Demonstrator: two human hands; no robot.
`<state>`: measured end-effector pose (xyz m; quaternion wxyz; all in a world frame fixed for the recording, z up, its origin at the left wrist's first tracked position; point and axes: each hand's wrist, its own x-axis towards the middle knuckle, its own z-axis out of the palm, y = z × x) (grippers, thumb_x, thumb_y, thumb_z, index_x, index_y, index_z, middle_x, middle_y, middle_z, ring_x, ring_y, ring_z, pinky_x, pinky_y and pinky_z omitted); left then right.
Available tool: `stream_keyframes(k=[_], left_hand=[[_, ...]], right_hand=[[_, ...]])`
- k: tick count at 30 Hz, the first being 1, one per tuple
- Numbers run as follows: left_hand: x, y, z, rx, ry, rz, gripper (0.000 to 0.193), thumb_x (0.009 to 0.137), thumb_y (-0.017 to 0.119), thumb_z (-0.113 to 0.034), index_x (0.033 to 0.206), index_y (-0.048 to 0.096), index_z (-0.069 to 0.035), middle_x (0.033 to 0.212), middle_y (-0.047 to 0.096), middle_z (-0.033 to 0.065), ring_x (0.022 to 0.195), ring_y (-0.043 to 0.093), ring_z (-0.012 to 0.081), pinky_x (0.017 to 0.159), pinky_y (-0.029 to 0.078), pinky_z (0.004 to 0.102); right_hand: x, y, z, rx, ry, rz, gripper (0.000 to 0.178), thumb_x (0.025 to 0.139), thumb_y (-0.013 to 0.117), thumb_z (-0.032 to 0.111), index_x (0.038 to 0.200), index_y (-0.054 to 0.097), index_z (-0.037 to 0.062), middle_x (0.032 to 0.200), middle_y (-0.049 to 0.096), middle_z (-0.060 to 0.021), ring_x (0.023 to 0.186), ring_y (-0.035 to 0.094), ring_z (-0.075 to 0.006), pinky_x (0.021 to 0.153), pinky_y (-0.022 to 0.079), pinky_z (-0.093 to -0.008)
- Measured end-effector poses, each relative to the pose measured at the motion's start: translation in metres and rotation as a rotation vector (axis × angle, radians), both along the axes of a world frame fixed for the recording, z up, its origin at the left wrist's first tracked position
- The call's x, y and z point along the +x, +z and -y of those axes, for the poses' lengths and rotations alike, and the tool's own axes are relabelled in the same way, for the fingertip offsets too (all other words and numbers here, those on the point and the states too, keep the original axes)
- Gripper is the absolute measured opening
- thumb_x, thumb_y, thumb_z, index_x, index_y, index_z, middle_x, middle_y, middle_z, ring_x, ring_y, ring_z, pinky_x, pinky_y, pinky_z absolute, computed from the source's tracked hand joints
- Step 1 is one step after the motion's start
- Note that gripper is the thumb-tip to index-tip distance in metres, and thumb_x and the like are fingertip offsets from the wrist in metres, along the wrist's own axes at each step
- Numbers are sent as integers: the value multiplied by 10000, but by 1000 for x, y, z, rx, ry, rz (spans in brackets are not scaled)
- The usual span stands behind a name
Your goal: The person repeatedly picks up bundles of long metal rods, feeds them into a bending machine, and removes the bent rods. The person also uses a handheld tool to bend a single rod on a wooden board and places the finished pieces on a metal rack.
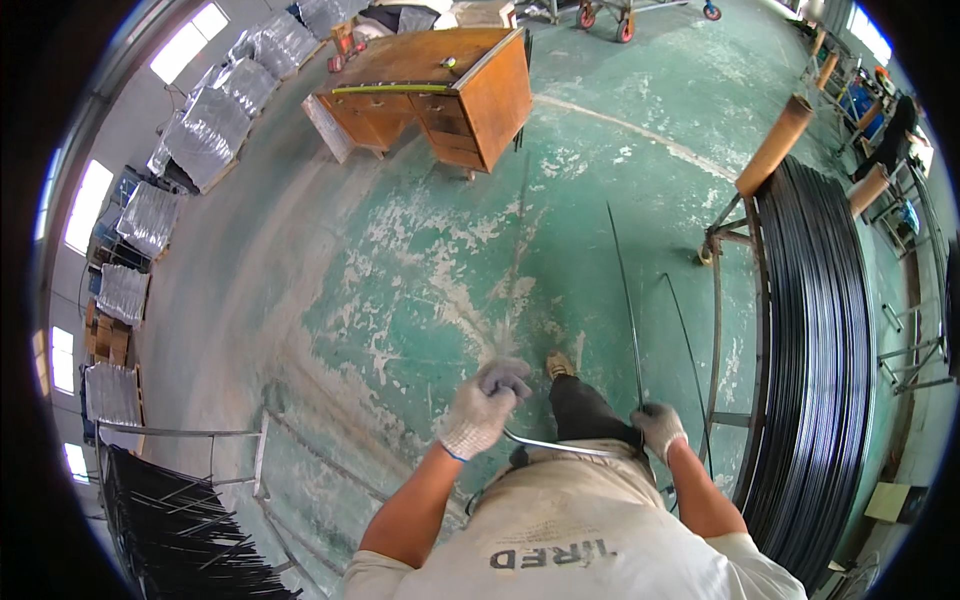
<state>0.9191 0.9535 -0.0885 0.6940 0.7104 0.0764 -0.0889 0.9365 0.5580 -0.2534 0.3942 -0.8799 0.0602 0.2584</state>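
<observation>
My left hand (486,408), in a pale knitted glove with grey fingers, is closed in front of my waist. From just under it a bent, silvery metal rod (560,446) runs right across my waist. Lower at the right, my gloved right hand (660,428) is closed around a long, thin dark rod (628,300) that points forward over the floor. A second thin dark rod (688,345) slants past that hand on its outer side, bent at its far tip. Whether these rods join behind my hands and shirt I cannot tell.
A rack on my right carries a thick bundle of long black rods (815,330), with a brown post (775,145) at its end. More black rods (180,530) fill a metal frame at lower left. A wooden desk (490,100) stands ahead; wrapped pallets (210,135) line the left wall.
</observation>
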Motion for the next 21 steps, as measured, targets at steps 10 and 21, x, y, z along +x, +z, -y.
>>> stream_keyframes(k=[10, 21], left_hand=[[198, 56, -166, 121, 527, 167, 457, 1034, 589, 88, 1474, 642, -22, 1160, 757, 102, 1055, 715, 176, 994, 591, 353], [376, 28, -434, -409, 1003, 248, 241, 1009, 692, -2, 1249, 713, -15, 1286, 760, 183, 1024, 783, 325, 889, 656, 470]], right_hand=[[373, 132, -247, 377, -70, 416, 216, 1085, 711, 227, 1084, 720, 11, 784, 638, -31, 716, 559, -124, 677, 499, -329], [622, 136, -566, 507, 4, 717, 338, 1134, 720, 301, 1109, 738, -35, 852, 650, -14, 818, 541, -102, 753, 506, -296]])
